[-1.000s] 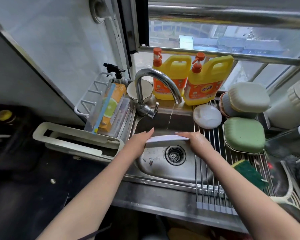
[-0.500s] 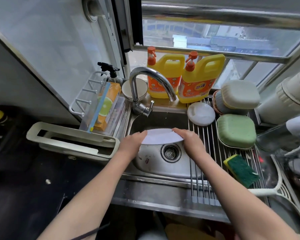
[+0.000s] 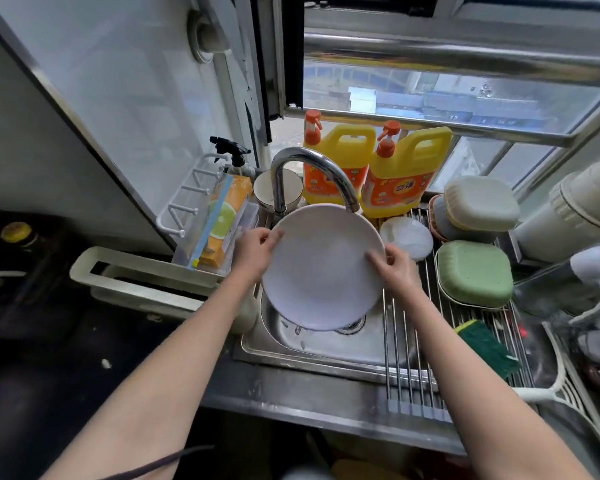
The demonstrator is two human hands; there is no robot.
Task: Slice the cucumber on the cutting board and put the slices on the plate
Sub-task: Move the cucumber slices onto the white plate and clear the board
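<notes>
Stainless-steel sink basin (image 3: 326, 344), set in a dark counter (image 3: 66, 358) that runs off toward nine o'clock; a curved chrome tap (image 3: 312, 171) rises at the basin's twelve o'clock, and a steel-rod draining rack (image 3: 409, 358) lies across its three o'clock side. Neither cucumber nor cutting board appears in the head view, so the direction in which they lie cannot be told.

Round white plate (image 3: 321, 268), the only task object in sight, held above the basin, tilted with its face toward the camera, its upper rim just below the tap spout. Being round, it has no long axis; the relation that counts is the rim grip at opposite sides, which lets either hand take it alone.

Left hand (image 3: 255, 252), at the plate's ten o'clock, fingers curled over the rim in a pinch. Right hand (image 3: 395, 268), at the plate's three o'clock, fingers closed on the rim likewise. Both are about equally near the plate's centre.

Judgement: the slicing has not begun and the plate is being readied at the sink. The coming move probably carries it to the counter at nine o'clock, the left hand's side, though that is inferred, not shown.
</notes>
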